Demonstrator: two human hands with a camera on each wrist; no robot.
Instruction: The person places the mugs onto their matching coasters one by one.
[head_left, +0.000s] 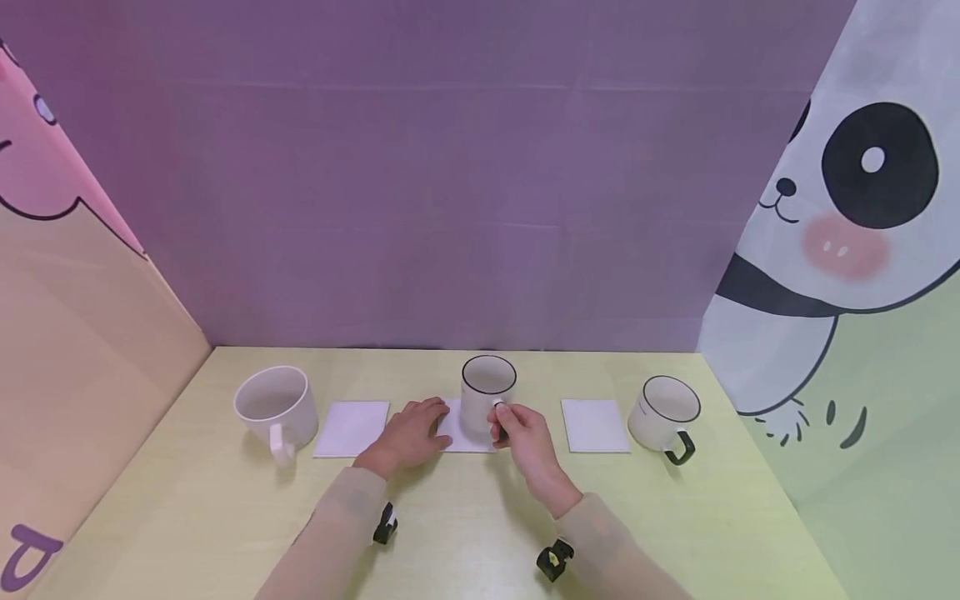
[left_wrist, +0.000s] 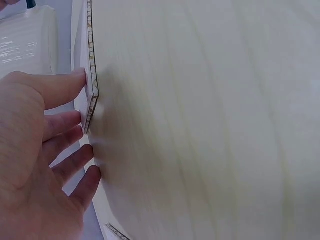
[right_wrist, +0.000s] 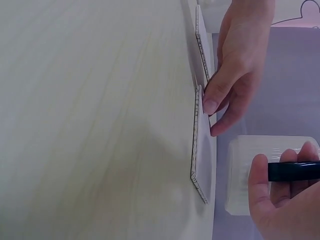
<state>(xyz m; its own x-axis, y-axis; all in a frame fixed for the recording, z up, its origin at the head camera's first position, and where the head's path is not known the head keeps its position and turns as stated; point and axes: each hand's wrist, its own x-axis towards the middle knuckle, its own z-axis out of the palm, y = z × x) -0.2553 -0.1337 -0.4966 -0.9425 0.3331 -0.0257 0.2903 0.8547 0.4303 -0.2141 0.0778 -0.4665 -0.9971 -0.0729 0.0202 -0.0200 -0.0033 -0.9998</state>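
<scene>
With the right hand [head_left: 525,433] pinching the dark handle [right_wrist: 292,171] of the middle mug [head_left: 486,398] on the centre coaster [head_left: 463,442], and the left hand [head_left: 411,432], fingers straight, pressing that coaster's edge to the counter [head_left: 465,517], a jerked lift could tip the mug.

open tabletop [head_left: 465,533] across lower frame, left mug [head_left: 275,408] and right mug [head_left: 667,414] flank the centre, purple back wall [head_left: 450,208] close behind the row

Both hands reach forward, left hand [head_left: 411,433] flat with fingers extended, right hand [head_left: 525,435] curled in a grip.
</scene>
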